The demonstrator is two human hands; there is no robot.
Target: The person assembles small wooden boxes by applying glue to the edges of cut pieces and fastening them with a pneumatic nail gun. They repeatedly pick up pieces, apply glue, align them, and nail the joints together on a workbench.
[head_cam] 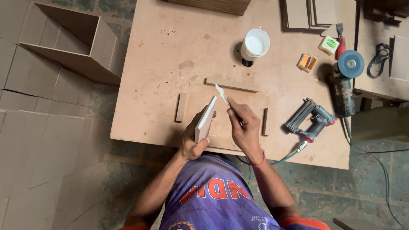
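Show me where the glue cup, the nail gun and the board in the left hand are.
glue cup (pixel 255 43), head view, white glue inside.
nail gun (pixel 309 120), head view, grey body.
board (pixel 205 119), head view, glued top edge.

A brown fibreboard worktable (pixel 170 64) carries a white glue tub (pixel 255 44) near its far middle. Thin wood strips (pixel 232 84) form a frame toward the near edge. A pneumatic nail gun (pixel 310 121) lies at the near right corner, an angle grinder (pixel 346 79) along the right edge, stacked boards (pixel 309 15) at the far right corner.
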